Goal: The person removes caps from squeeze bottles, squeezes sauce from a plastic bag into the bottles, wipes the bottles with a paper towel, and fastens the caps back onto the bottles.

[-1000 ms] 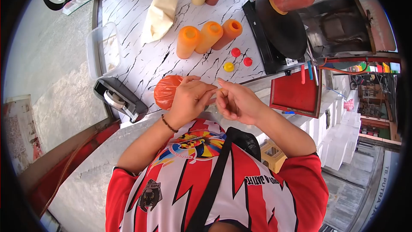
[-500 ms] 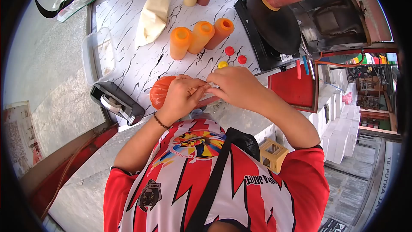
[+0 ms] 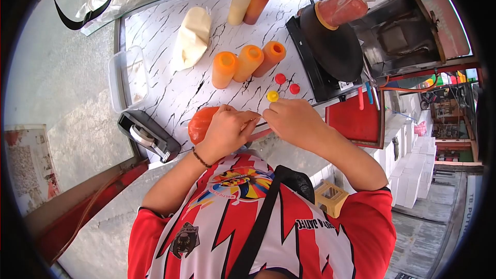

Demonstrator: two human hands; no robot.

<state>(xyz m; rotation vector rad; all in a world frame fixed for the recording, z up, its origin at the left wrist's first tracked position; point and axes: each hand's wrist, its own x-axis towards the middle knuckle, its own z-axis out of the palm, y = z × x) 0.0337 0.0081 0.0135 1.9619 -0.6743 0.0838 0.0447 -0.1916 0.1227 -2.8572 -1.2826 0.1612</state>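
Note:
A clear plastic bag of orange-red sauce (image 3: 201,124) rests at the table's near edge, partly covered by my left hand (image 3: 230,128). The fingers of that hand are pinched together on the bag's gathered end. My right hand (image 3: 290,120) meets it from the other side, its fingers also closed at the bag's end. The fingertips nearly touch, and the exact grip on the plastic is hidden. Just beyond the right hand lie a yellow cap (image 3: 273,96) and two red caps (image 3: 280,78). Three uncapped orange squeeze bottles (image 3: 225,71) stand farther back.
A tape dispenser (image 3: 150,137) and a clear plastic tub (image 3: 129,80) are at the left. A cream-coloured bag (image 3: 192,39) lies behind, near two capped bottles (image 3: 239,6). At the right is a stove (image 3: 320,67) with a dark pan (image 3: 336,36).
The view has tilted up, so the table's things appear lower and more of the far edge shows. Both hands stay together at the bag's end, with the fingers slightly shifted.

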